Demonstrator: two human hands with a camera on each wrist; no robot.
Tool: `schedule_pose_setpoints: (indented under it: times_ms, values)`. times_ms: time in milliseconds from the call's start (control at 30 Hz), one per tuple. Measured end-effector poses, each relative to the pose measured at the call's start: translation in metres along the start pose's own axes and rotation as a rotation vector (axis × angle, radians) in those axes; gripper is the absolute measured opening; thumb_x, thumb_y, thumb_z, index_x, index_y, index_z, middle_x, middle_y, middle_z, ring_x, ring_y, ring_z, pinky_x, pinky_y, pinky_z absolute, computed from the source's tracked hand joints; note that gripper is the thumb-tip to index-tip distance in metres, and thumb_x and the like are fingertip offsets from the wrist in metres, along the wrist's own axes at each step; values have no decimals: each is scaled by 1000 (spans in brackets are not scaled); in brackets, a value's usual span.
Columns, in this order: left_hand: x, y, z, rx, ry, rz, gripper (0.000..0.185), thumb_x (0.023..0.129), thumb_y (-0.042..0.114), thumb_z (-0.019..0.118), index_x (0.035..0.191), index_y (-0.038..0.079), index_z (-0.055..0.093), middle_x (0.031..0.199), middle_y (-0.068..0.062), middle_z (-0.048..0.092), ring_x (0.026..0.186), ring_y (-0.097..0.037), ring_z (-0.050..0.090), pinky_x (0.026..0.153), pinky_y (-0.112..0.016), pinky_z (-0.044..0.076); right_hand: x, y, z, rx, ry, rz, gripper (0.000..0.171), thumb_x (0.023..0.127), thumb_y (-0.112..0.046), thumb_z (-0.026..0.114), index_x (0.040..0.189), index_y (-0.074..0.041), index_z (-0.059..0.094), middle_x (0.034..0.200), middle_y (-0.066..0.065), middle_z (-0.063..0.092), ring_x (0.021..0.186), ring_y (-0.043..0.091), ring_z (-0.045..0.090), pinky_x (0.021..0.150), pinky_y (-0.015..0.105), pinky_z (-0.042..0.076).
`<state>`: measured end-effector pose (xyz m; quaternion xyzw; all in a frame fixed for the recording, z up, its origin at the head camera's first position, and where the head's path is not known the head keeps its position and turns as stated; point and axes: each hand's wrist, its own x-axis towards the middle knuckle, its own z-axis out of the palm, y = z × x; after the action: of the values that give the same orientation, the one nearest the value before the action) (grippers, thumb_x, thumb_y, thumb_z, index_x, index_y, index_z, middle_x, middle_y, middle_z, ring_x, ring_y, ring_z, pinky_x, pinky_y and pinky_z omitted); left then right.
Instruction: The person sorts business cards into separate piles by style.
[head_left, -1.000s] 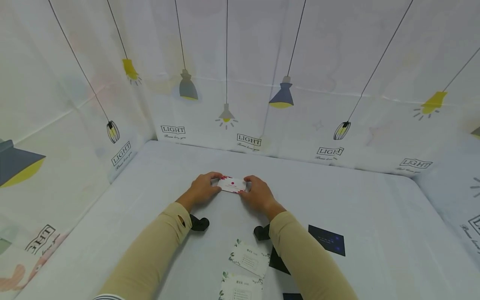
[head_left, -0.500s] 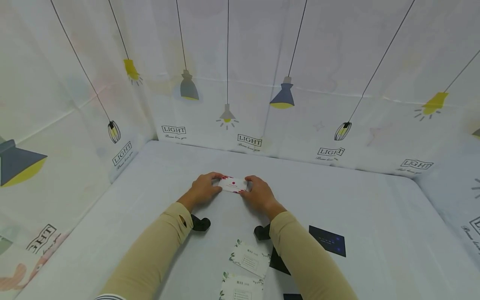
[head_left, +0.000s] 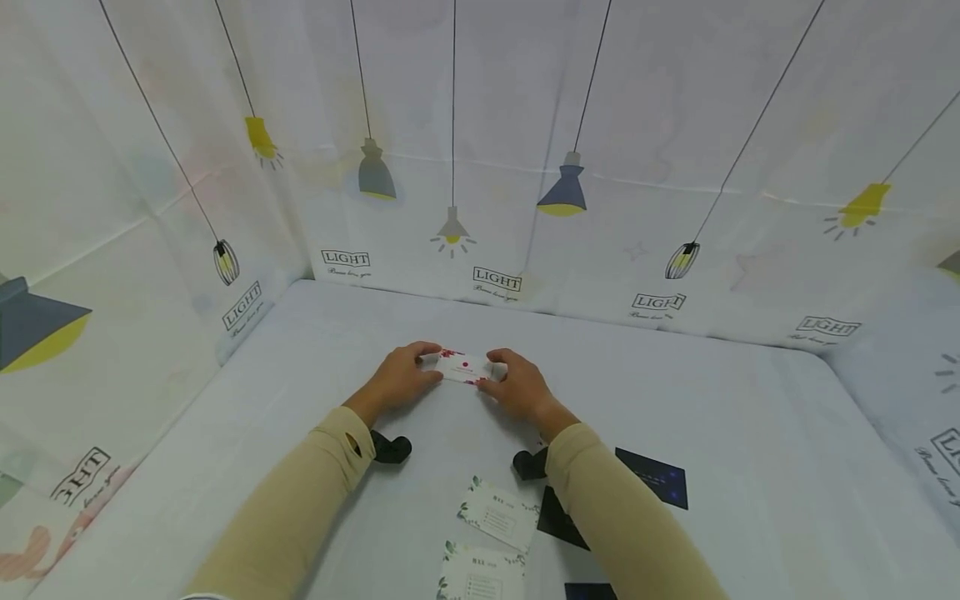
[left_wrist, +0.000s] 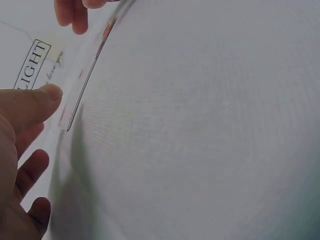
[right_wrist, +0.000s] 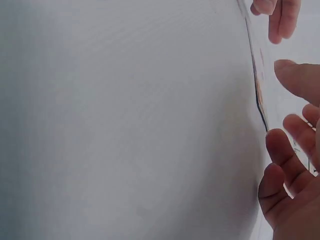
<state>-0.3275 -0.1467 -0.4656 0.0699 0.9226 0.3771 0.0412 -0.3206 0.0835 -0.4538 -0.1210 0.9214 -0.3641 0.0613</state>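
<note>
Both hands [head_left: 400,381] still hold card [head_left: 462,367] (unmoved).

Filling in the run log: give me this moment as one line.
left hand: holds card end | right hand: holds other end | card: white, red print, above table | more cards: near elbows

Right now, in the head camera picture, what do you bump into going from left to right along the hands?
Left hand → white card with red flowers → right hand.
</note>
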Motion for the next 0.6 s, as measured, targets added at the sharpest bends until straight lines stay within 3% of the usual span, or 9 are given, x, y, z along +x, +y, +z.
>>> schedule_pose_setpoints:
  times_ms: [167, 300, 600]
  values:
    - [-6, 5, -5, -26, -21, 28, 52, 94, 26, 72, 143, 17, 56, 137, -14, 57, 127, -32, 50, 104, -52, 39, -13, -3, -8, 85, -15, -37, 58, 91, -31, 73, 144, -17, 54, 132, 1, 61, 106, 23, 57, 86, 42, 47]
    - [-17, 14, -10, -57, -29, 44, 55, 92, 29, 73, 143, 20, 55, 136, -16, 56, 127, -35, 49, 102, -56, 38, -24, -4, -12, 132, -8, -100, 59, 91, -29, 73, 145, -14, 53, 139, 2, 58, 118, 24, 56, 94, 48, 46]
    - [-51, 32, -12, -127, -107, 122, 58, 88, 30, 77, 142, 21, 58, 140, -12, 51, 130, -33, 45, 102, -60, 36, -61, -4, -22, 172, -24, -102, 60, 87, -30, 79, 141, -18, 56, 135, 5, 60, 121, 23, 54, 100, 48, 42]
